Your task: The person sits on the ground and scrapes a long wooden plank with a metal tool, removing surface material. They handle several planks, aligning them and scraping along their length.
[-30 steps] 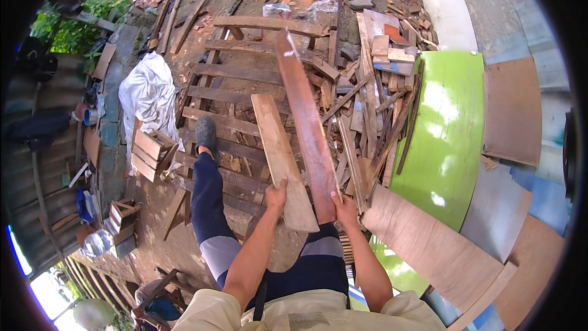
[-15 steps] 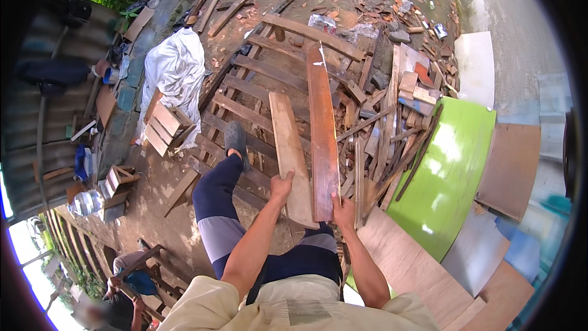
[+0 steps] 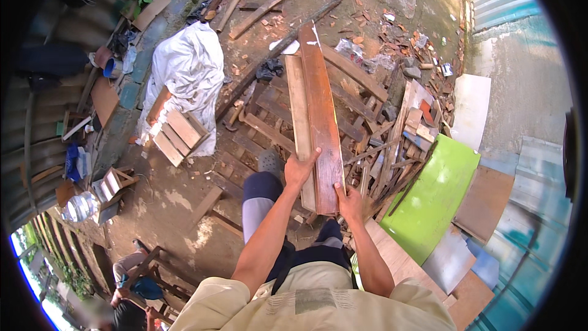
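Observation:
A reddish-brown varnished board [image 3: 321, 104] lies partly over a paler bare wooden board [image 3: 296, 101], both held lengthwise in front of me. White paint or chipped patches mark the varnished board's far end. My left hand [image 3: 299, 170] grips the pair from the left edge, its thumb reaching onto the varnished face. Near the close end, my right hand [image 3: 350, 203] is closed on the varnished board's right edge, thumb on top. Its other fingers are largely hidden under the wood. Below the boards is a slatted wooden pallet [image 3: 272, 130], partly covered by them.
A hammer [image 3: 233, 119] rests by the pallet. Scrap wood [image 3: 392, 141] is heaped at the right beside a green panel [image 3: 429, 193]. Left of the pallet are a white sheet [image 3: 187, 73] and a small slatted wooden piece [image 3: 179, 136]. Another person [image 3: 131, 297] sits at lower left.
The two boards, spread apart before, have come together and now overlap. My left hand has moved up and right, its thumb now on the varnished board. My leg and the view have shifted.

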Motion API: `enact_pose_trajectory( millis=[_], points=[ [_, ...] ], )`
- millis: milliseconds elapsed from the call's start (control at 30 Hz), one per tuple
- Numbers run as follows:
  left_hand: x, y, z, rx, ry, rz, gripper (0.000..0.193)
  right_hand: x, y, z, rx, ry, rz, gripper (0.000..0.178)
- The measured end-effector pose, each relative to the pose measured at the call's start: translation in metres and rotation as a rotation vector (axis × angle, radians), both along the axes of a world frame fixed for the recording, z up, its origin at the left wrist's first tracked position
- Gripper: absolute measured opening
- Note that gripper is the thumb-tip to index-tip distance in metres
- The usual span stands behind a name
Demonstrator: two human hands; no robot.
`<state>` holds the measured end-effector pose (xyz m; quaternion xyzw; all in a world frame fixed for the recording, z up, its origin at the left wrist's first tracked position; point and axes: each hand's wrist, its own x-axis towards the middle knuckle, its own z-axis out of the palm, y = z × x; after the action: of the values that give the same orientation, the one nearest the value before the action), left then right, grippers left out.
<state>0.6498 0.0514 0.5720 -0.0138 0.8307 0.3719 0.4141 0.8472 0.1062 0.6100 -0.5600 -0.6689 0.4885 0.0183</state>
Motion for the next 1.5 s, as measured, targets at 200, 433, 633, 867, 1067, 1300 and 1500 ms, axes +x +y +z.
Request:
enact_pose_trajectory(
  millis=[200,433,633,867,1067,1300,1500],
  points=[
    [-0.109,-0.028,0.108,-0.045,0.048,-0.092,0.085,-0.108,-0.044,0.066,-0.106,0.051,-0.037,0.06],
    [-0.174,-0.042,0.152,0.034,0.027,-0.027,0.079,-0.202,-0.029,0.167,0.057,-0.24,0.322,0.064],
    [-0.225,-0.01,0.179,0.007,-0.001,-0.068,0.071,-0.265,0.015,0.21,-0.025,-0.44,0.518,0.077],
    [-0.266,0.031,0.16,0.06,-0.128,-0.138,0.07,-0.305,0.047,0.112,-0.549,-0.146,0.096,0.088],
    [-0.302,0.058,0.166,0.007,-0.14,-0.32,0.067,-0.348,0.057,0.107,-0.509,0.013,-0.163,0.088],
    [-0.353,0.095,0.197,-0.042,-0.076,-0.532,0.069,-0.396,0.062,0.136,-0.461,0.028,-0.285,0.094],
    [-0.415,0.092,0.13,-0.022,-0.057,-0.695,0.074,-0.449,0.049,0.111,-0.401,-0.018,-0.387,0.097]
  ],
)
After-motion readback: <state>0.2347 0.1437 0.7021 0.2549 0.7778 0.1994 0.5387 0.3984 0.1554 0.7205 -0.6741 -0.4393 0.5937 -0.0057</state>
